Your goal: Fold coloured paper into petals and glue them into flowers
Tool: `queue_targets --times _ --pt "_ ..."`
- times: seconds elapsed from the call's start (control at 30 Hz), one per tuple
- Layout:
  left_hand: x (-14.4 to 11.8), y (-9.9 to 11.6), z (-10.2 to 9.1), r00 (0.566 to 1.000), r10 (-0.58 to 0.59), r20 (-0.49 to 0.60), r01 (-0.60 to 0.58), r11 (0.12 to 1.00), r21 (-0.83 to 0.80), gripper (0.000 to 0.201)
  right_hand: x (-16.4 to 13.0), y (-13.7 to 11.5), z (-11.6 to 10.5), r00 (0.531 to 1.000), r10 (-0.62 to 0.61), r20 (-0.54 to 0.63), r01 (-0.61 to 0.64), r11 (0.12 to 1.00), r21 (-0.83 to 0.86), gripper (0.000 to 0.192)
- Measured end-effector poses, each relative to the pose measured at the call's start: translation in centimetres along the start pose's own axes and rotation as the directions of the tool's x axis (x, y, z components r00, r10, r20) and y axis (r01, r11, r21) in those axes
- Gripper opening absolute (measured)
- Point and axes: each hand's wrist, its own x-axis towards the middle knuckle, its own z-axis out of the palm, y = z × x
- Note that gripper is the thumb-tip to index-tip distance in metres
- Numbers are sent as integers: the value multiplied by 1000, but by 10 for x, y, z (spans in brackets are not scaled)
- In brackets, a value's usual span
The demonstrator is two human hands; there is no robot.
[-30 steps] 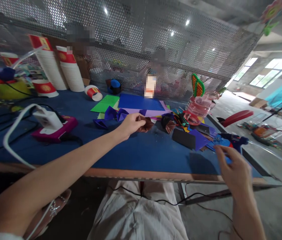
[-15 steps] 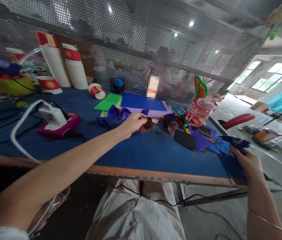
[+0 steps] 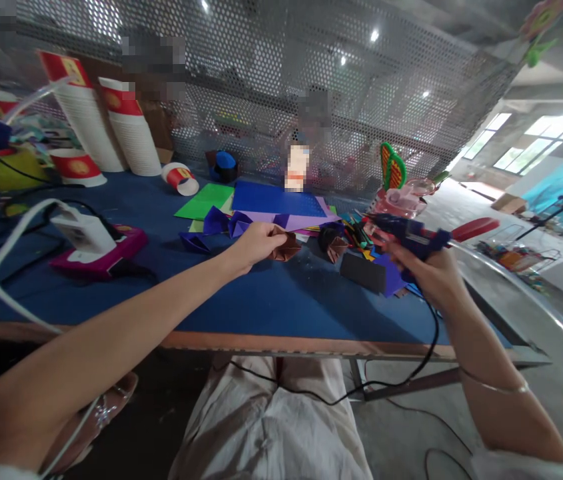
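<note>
My left hand point(image 3: 260, 241) pinches the brown folded paper point(image 3: 288, 247) at mid-table point(image 3: 261, 313), presumably to steady it; whether it touches down, I cannot tell. My right hand point(image 3: 434, 277) is wrapped around the glue gun point(image 3: 415, 235), apparently held high to clear the black card point(image 3: 362, 273) and purple sheet point(image 3: 392, 277). Pink bottle point(image 3: 400, 202) close behind; black cord point(image 3: 435, 327) hangs across the table edge.

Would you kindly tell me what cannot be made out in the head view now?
All in the head view:
Brown folded paper: left part hidden by the left hand.
Blue glue gun: grip mostly covered by the right hand.
Pink container: lower part partly behind the glue gun.
Yellow bowl: cut off by the left edge.
</note>
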Motion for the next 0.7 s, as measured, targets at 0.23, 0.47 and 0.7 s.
queue_targets --times 0.23,0.47,0.7 --pt "1 4 -8 1000 10 -18 -10 1000 -3 10 17 -40 81 897 -311 314 305 950 70 31" --pt "4 3 -10 996 85 -33 -80 988 135 18 11 -32 97 865 -387 319 401 916 22 25" --pt "7 -4 -11 993 114 -19 -109 978 179 14 7 -30 98 839 -437 325 465 885 -9 20"
